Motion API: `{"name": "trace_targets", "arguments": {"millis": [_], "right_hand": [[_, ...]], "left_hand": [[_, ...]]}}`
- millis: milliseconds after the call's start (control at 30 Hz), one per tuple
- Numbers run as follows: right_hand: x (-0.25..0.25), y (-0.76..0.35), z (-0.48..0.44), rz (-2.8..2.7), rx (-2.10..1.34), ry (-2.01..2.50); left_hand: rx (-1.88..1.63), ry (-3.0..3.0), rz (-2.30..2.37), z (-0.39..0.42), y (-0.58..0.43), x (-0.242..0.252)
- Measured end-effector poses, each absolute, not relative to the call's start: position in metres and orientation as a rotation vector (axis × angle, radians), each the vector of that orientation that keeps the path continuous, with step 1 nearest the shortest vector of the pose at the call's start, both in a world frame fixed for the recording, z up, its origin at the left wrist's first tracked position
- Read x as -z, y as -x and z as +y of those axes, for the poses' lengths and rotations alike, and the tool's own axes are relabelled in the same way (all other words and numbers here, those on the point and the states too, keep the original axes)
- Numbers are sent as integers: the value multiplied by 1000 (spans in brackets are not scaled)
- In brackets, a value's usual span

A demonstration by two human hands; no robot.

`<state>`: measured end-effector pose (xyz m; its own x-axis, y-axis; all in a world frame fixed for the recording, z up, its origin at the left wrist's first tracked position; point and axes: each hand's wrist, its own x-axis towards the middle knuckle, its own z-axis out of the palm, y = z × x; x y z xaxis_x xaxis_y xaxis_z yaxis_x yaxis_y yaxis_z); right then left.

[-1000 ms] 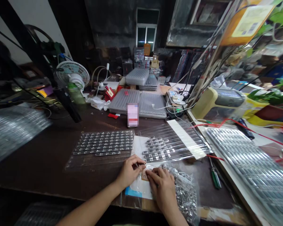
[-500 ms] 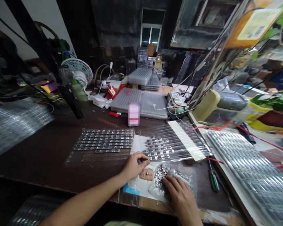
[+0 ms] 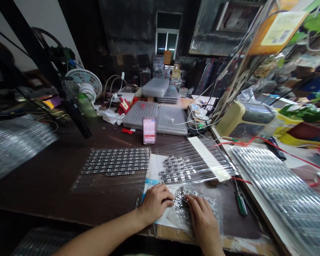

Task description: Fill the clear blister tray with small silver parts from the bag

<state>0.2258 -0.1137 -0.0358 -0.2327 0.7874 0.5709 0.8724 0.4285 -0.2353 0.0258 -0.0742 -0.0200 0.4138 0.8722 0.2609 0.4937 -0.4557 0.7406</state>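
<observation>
The person's left hand is moving down from the tray side to sit just beside the bag of small metal parts, its fingers curling over, though it cannot be told whether it is holding anything. The right hand is staying half open with its fingers spread across the bag, which is lying between the hands on a white sheet near the close edge of the dark workbench, just nearer than the clear tray of metal strips.
</observation>
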Motion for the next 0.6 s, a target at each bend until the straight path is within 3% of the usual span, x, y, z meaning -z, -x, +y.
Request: {"name": "trace_targets", "arguments": {"millis": [333, 600], "right_hand": [[32, -221, -113, -2008, 139, 1364], [23, -176, -104, -2029, -31, 1442]], "left_hand": [[-916, -2026, 1109, -72, -25, 20], [-976, -2129, 1703, -28, 39, 7]]}}
